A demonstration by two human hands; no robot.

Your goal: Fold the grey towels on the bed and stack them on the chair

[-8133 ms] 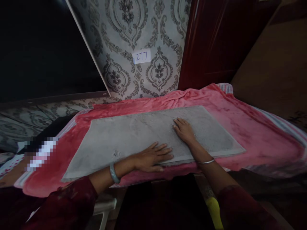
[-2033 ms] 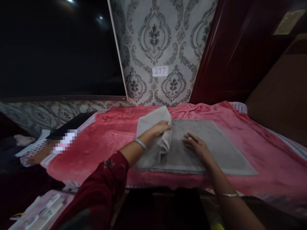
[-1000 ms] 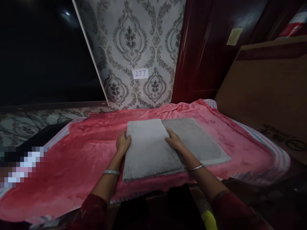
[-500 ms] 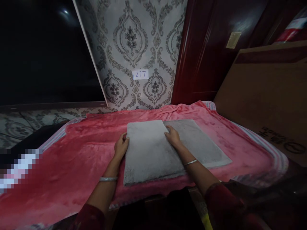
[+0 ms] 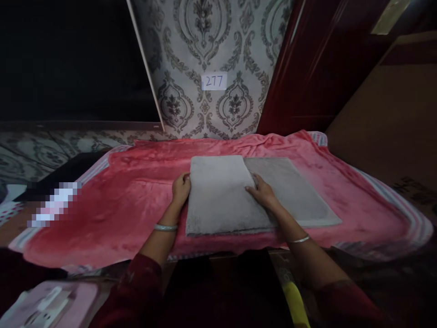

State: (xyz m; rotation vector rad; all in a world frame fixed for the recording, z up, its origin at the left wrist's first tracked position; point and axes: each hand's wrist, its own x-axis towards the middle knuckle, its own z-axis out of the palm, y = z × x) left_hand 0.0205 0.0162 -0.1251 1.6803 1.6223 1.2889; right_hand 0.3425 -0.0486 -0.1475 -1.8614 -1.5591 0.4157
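Observation:
A grey plush mat [image 5: 221, 196] lies on a pink fleece blanket [image 5: 143, 205], one part folded over the other. The lower layer [image 5: 293, 191] of the mat shows on the right, with a pale strip along its front edge. My left hand [image 5: 180, 189] is closed at the left side of the fold, gripping its edge. At the flap's right edge, my right hand [image 5: 262, 191] holds it with the thumb on top; the other fingers are partly hidden beneath. A bangle circles each wrist.
Behind the blanket is a patterned wall with a "277" label [image 5: 214, 81]. A black screen [image 5: 75, 64] stands back left, a large cardboard box [image 5: 385, 118] at the right. A pink stool-like surface [image 5: 78, 296] is at lower left, something yellow [image 5: 295, 303] below the table edge.
The camera view has tilted down and shifted left, so the scene sits higher and further right. My right hand has slid slightly toward me along the flap's edge; both hands keep hold.

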